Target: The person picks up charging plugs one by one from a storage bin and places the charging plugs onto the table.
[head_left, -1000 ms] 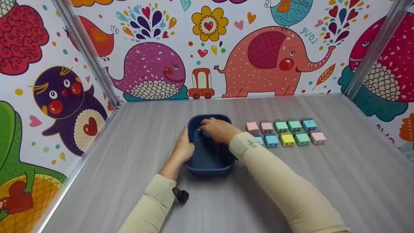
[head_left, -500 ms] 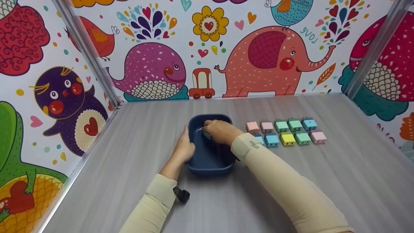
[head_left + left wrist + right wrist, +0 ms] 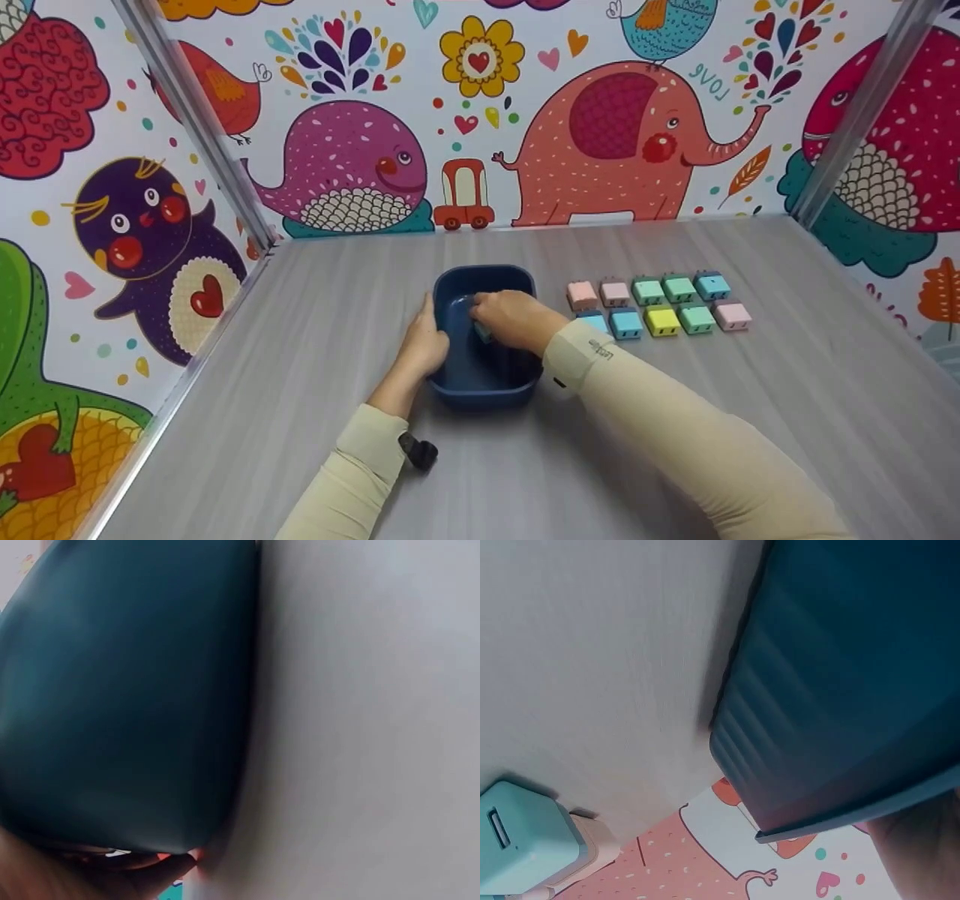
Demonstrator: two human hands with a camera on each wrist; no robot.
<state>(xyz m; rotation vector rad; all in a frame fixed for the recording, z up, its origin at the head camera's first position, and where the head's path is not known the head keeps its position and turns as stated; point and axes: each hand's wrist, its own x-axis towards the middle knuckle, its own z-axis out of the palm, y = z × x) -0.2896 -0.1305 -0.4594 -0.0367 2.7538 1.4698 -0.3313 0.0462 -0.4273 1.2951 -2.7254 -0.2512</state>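
A deep, dark blue plastic basin (image 3: 486,396) stands on the table. My left hand (image 3: 424,343) holds its left side, with fingers along the outer wall and thumb at the rim. In the left wrist view, the fingers (image 3: 154,877) lie against the basin's outside wall. My right hand (image 3: 514,319) reaches inside over the right wall and pinches a small grey-blue piece (image 3: 482,331). Most of that piece is hidden under the fingers, so its kind is unclear. In the right wrist view, the basin's wall hides the fingers.
Two rows of pastel plug chargers stand right of the basin, among them a yellow one (image 3: 661,321), a pink one (image 3: 731,315) and a blue one (image 3: 625,323). Printed cartoon panels (image 3: 360,165) wall in the grey table (image 3: 315,322) at the back and sides.
My right hand has moved a little toward me inside the basin, with the grey-blue piece in its fingers. The left hand and the chargers have stayed put.
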